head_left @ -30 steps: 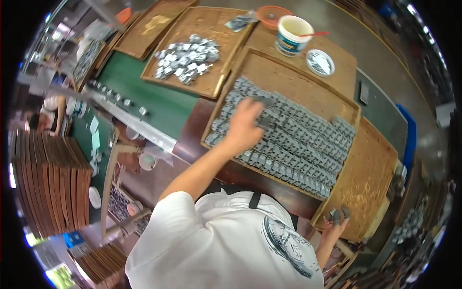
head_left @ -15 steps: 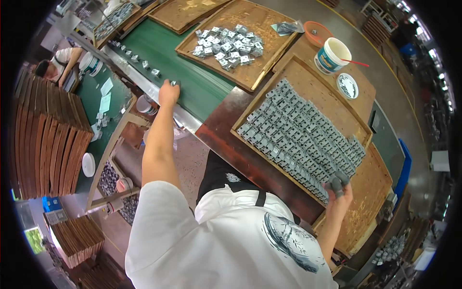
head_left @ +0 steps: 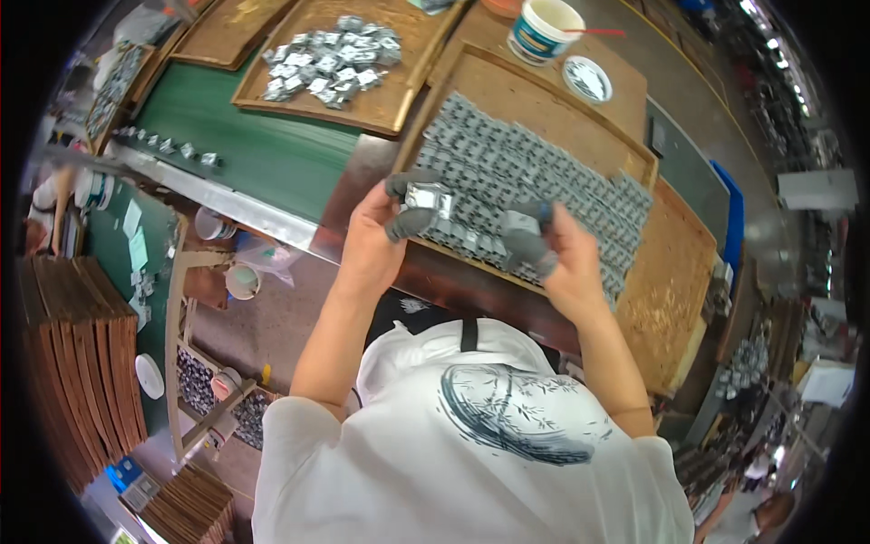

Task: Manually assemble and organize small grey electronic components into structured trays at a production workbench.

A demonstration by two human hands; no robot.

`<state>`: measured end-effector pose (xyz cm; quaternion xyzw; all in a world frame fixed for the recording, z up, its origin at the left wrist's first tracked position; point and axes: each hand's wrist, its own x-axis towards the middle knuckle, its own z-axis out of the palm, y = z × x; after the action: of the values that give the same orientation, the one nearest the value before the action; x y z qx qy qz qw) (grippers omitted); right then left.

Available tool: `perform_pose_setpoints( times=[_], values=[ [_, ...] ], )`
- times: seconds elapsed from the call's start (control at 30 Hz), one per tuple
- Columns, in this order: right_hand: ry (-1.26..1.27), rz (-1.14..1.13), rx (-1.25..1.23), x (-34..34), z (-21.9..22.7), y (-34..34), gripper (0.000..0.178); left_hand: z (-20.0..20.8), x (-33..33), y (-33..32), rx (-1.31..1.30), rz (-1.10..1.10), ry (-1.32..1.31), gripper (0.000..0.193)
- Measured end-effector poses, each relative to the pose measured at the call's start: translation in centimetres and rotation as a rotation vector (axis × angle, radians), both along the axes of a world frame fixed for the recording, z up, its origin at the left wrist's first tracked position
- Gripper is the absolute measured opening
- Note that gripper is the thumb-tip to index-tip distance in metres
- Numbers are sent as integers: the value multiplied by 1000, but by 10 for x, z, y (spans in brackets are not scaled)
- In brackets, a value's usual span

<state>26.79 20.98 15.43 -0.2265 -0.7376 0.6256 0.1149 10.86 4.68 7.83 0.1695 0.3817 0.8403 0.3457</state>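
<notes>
My left hand [head_left: 376, 231], with dark covers on its fingertips, pinches a small silver metal housing [head_left: 428, 199] by its sides, above the tray's near left corner. To its right my right hand [head_left: 573, 258], with similar fingertip covers, is closed on a small grey piece [head_left: 520, 223]; motion blurs it and its kind is unclear. The two hands are apart. Beneath them a wooden tray [head_left: 580, 140] holds tight rows of grey metal parts [head_left: 517, 163].
Several silver housings [head_left: 195, 154] stand in a line on the green belt [head_left: 236, 136]. A second wooden tray [head_left: 381, 104] bears a heap of housings [head_left: 335, 59]. Behind the parts stand a white bucket [head_left: 542, 36] and a white lid [head_left: 587, 80]. Stacked boards [head_left: 86, 363] rise at left.
My left hand has come back from the belt with a housing in it. My right hand has moved left and away from me, to beside it. The view has shifted right.
</notes>
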Motion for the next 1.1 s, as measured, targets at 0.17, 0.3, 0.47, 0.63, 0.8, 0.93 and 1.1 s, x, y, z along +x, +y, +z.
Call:
perform_pose_setpoints(
  times=[0.17, 0.3, 0.47, 0.63, 0.8, 0.93, 1.1],
  values=[
    [105, 47, 753, 10, 6, 6, 27, 22, 30, 16, -28, -132, 159, 40],
    [72, 48, 767, 29, 4, 12, 23, 28, 49, 29, -124, -222, 222, 37],
    [102, -82, 989, 45, -21, 15, 25, 29, 88, 51, -300, -144, 472, 41],
    [92, -210, 963, 54, -52, 22, 23, 17, 108, 72, -503, -50, 943, 56],
    [-46, -148, 759, 79, -45, 23, 28, 5, 105, 89, -453, -50, 1242, 70],
    [-102, -221, 400, 100, -46, 42, 49, 13, 109, 107, -277, -224, 1183, 69],
    [-19, -224, 102, 115, -44, 55, 43, 21, 116, 135, -133, -242, 1287, 64]
  ],
)
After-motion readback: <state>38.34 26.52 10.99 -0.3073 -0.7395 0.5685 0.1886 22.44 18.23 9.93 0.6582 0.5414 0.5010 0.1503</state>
